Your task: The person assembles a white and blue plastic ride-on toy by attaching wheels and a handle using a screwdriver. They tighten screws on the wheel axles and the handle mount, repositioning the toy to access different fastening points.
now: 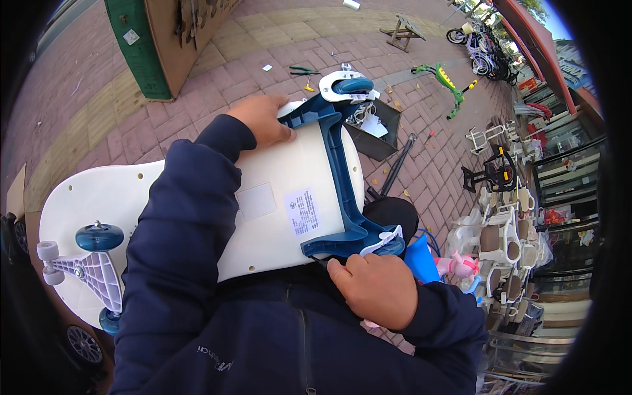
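A white ride-on swing car lies underside up across my lap. A dark blue axle bracket spans its right end, with a wheel at each tip. My left hand grips the far edge of the white body beside the bracket, thumb on the underside. My right hand is closed at the near end of the bracket, close to the near blue wheel. A short dark piece shows at its fingertips; the rest is hidden. At the left end sits a lilac wheel fork with blue wheels.
Past the car, a dark metal box holds small parts and paper. Green-handled pliers lie on the brick paving. A large cardboard box stands far left. Right are a green toy frame, several white child seats and a blue dustpan-like piece.
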`<action>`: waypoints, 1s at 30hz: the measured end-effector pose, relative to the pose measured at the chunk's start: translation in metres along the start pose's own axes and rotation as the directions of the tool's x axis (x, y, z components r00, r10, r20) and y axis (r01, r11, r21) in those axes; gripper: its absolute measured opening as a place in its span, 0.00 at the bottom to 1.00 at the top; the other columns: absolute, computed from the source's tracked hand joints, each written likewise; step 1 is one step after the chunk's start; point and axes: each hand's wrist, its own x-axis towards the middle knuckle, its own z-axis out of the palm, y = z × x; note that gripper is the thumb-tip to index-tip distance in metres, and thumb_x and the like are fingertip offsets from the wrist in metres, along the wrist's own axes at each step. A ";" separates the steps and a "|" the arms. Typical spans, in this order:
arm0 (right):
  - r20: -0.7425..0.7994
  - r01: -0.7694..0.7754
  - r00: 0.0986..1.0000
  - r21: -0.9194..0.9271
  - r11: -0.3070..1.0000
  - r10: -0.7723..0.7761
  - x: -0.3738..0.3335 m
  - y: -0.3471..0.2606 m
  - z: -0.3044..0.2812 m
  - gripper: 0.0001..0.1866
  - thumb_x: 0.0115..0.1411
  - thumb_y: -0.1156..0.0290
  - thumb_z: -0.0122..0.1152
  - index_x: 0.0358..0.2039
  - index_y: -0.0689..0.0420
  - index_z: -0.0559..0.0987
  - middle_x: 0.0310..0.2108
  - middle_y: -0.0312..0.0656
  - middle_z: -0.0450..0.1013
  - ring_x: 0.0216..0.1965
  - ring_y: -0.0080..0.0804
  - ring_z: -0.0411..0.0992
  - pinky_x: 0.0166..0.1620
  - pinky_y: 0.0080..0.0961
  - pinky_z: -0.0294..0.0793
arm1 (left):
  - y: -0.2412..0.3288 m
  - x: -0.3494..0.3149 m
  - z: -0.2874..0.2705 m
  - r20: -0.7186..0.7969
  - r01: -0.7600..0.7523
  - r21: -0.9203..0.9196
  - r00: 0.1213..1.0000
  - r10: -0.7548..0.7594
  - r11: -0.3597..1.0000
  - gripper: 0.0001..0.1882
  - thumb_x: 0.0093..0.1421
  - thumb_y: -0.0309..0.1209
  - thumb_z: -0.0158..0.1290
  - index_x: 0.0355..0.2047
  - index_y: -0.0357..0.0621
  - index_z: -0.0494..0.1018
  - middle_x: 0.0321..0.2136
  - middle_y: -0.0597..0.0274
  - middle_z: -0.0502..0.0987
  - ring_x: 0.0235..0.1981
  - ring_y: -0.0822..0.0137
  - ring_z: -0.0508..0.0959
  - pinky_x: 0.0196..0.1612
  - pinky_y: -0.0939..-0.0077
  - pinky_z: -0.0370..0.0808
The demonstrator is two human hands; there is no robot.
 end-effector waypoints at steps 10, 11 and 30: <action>0.006 -0.175 0.982 0.383 0.907 0.187 -0.006 0.007 0.019 0.15 0.64 0.60 0.70 0.43 0.54 0.79 0.29 0.43 0.75 0.29 0.39 0.79 0.28 0.35 0.72 | 0.008 0.001 0.002 -0.010 0.045 0.067 0.999 -0.044 0.997 0.39 0.57 0.46 0.70 0.64 0.35 0.74 0.54 0.37 0.82 0.56 0.42 0.82 0.59 0.57 0.78; -0.013 -0.151 0.984 0.442 0.884 0.175 -0.007 0.007 0.019 0.14 0.64 0.62 0.69 0.45 0.54 0.79 0.30 0.45 0.75 0.31 0.40 0.79 0.30 0.35 0.73 | 0.007 0.002 0.002 -0.005 0.042 0.068 0.999 -0.042 0.997 0.39 0.57 0.45 0.70 0.63 0.34 0.74 0.54 0.37 0.82 0.56 0.41 0.82 0.59 0.58 0.78; -0.075 0.085 0.995 0.274 0.958 -0.067 0.002 0.023 0.034 0.12 0.68 0.62 0.63 0.43 0.56 0.76 0.26 0.42 0.74 0.25 0.43 0.78 0.26 0.40 0.76 | 0.006 0.002 0.001 -0.016 0.086 0.048 0.996 -0.085 0.995 0.39 0.57 0.45 0.70 0.64 0.38 0.75 0.56 0.40 0.81 0.57 0.42 0.81 0.60 0.57 0.78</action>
